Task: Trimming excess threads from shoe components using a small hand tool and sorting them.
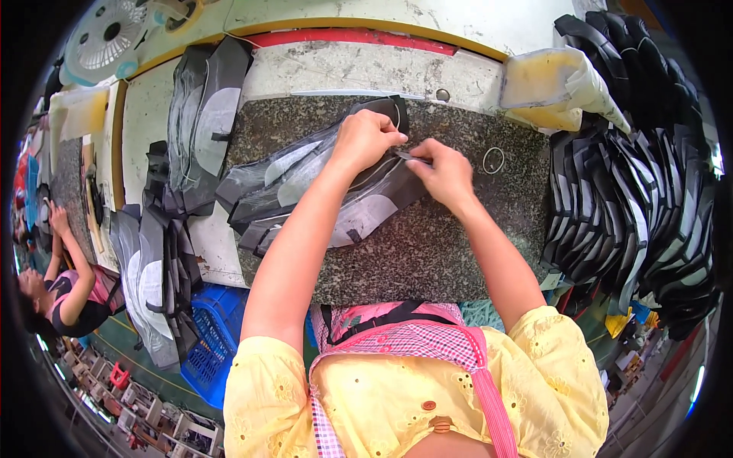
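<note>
Blue crate (216, 336) beneath hanging shoe uppers (156, 282)

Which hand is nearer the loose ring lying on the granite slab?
Right. The right hand lies just left of the ring, apart from it; the left hand is farther left, on the dark pieces.

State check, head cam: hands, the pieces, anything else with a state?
left hand: closed, pressing on the top shoe-upper piece.
right hand: pinching a small thin tool at the piece's edge.
top shoe-upper piece: flat on the granite slab.
rubber ring: loose on the slab.
stack of pieces: piled at right.
fan: cannot tell whether running.
</note>
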Available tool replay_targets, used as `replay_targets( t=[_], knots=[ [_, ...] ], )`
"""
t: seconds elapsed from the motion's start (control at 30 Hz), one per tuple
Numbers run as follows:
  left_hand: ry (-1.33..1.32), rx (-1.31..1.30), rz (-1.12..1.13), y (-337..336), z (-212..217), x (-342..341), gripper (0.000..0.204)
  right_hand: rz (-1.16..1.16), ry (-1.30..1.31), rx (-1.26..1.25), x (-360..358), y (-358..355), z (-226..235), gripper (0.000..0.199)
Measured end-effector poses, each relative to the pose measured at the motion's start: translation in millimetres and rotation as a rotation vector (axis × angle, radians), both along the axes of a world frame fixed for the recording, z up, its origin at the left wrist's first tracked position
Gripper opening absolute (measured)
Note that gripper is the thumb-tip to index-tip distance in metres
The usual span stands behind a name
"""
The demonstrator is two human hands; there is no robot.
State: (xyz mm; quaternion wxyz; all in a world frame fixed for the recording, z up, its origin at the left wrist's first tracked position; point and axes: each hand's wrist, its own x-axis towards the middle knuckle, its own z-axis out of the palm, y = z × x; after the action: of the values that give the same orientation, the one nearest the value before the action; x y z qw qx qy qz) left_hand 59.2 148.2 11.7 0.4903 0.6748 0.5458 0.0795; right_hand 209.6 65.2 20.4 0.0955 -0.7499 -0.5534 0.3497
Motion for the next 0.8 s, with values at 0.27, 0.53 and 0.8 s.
replay_targets(
  t=[0.27, 0.53, 0.8],
  knots=[
    [-0.233, 0.109, -0.199, -75.6, 17.6, 5.7, 0.017, 0.198, 0.666, 0.312, 7.2, 26.7, 63.6, 0.044],
    [-0.786, -0.429, 0.042, -118.4, 75.8, -129.2, 0.015, 0.988, 0.476, 0.118, -16.5, 51.6, 68.9, 0.027],
    [-0.239, -0.221, 0.533, -86.7, 14.5, -204.3, 0.026, 0.528, 0.320, 0.202, -73.5, 61.4, -0.6, 0.012]
  ],
)
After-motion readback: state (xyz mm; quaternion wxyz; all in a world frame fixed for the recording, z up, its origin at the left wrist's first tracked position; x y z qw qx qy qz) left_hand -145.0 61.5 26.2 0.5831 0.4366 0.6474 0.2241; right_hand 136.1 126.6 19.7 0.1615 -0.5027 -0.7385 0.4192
